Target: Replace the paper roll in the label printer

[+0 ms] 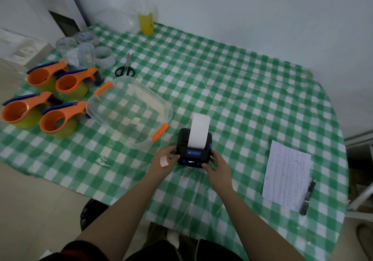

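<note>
A small black label printer stands on the green checked tablecloth near its front edge. A white strip of paper rises out of the slot in its top. My left hand grips the printer's left side; a small white sticker with a red border is stuck on the back of this hand. My right hand holds the printer's right front corner. The lid looks shut and the roll inside is hidden.
A clear plastic box with orange clips lies left of the printer. Several orange tape dispensers, tape rolls and scissors sit at the far left. A printed sheet and a pen lie at right. A yellow bottle stands at the back.
</note>
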A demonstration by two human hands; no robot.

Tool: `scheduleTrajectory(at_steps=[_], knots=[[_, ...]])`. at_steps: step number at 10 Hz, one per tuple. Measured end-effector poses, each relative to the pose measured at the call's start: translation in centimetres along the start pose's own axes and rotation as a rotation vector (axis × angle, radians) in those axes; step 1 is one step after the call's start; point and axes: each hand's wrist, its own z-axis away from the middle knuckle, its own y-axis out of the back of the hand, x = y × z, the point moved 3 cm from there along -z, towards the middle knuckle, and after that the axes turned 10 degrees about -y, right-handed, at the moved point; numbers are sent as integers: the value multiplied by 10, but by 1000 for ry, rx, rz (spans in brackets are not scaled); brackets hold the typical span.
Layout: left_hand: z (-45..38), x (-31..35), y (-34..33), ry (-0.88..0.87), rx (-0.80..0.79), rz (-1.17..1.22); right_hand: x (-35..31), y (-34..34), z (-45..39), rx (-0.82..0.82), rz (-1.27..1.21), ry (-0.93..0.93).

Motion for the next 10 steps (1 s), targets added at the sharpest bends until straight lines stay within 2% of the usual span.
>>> scheduleTrajectory(at_steps=[7, 9, 10], knots=[[3, 10, 2, 11, -19, -39, -4, 3, -1, -13, 19, -37], [4, 20, 5, 9, -66, -120, -17, 10, -2, -65, 96, -133], [13, 25, 17, 37, -47, -131, -36, 28, 7, 45, 4, -56]])
